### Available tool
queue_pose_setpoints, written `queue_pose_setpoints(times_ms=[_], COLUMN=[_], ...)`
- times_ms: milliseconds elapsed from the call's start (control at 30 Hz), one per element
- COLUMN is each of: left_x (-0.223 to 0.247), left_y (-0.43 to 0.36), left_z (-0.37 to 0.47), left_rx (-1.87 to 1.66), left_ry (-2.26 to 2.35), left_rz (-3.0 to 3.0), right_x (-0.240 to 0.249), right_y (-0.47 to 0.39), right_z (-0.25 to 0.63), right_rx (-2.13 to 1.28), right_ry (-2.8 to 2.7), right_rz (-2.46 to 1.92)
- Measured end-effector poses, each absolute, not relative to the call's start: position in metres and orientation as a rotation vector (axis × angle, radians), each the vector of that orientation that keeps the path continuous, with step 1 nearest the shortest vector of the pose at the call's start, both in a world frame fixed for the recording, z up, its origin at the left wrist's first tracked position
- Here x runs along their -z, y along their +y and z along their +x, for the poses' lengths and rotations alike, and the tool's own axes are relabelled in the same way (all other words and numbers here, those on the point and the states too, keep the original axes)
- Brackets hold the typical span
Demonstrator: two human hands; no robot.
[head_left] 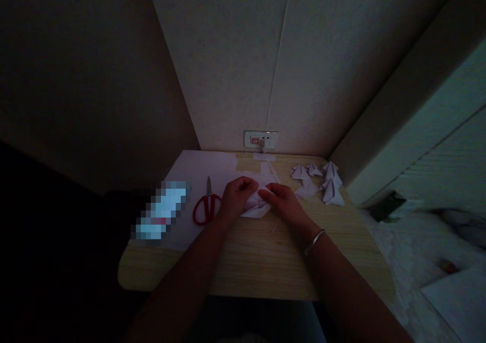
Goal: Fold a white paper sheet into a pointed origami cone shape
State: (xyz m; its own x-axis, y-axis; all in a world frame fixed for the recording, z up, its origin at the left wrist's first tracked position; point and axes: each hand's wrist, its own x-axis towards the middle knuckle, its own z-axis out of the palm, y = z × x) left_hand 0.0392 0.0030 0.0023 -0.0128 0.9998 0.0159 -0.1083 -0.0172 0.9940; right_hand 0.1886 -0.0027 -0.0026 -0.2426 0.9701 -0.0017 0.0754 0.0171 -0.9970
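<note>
Between my hands is a piece of folded white paper [258,209], held just above the wooden table. My left hand [238,196] pinches its left side with thumb and fingers. On the opposite side, my right hand [283,200] grips the paper the same way, a bangle on that wrist. Red-handled scissors [207,206] lie to the left of my left hand, blades pointing away from me, on a large white sheet [180,173]. Several folded paper shapes [331,188] stand at the table's right side. The dim light hides the finer folds.
A lit, blurred-out phone-like screen [162,211] is at the left of the wooden table [258,277]. Paper strips [272,171] lie behind my hands. A wall socket [260,139] with a plug sits above the back edge. Right of the table is a pale, cluttered surface [413,262].
</note>
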Motion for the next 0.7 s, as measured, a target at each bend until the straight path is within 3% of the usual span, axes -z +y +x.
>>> queue_pose_setpoints(times_ms=[700], left_x=[-0.0003], left_y=[0.0026], left_z=[0.0391], left_rx=[-1.260], left_ry=[1.172], left_rz=[1.279], right_x=[-0.0019], right_y=[-0.0045], right_z=[0.1940], right_rx=[-1.474], right_ry=[-1.569], right_rz=[-1.151])
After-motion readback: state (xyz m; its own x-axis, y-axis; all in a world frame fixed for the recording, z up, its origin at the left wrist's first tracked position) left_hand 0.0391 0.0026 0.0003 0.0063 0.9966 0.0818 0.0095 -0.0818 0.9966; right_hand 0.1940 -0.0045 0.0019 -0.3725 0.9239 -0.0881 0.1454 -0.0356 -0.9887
